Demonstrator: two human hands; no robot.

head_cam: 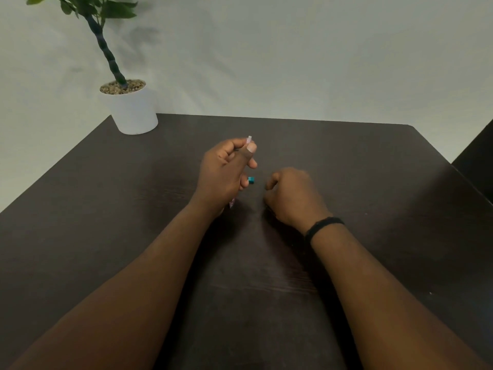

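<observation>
My left hand [226,174] grips a thin pale pink pen [249,139] in its fist above the dark table [106,209]. The pen's top pokes out past the thumb and its lower end shows under the palm. A small teal piece [251,180] lies on the table just right of that hand's fingers. My right hand [292,194] rests on the table to the right of the teal piece, its fingers curled under. I cannot see whether it holds anything. A black band circles the right wrist.
A white pot [133,113] with a green plant stands at the table's far left corner. A pale wall runs behind the table. A dark object [477,153] sits past the table's right edge.
</observation>
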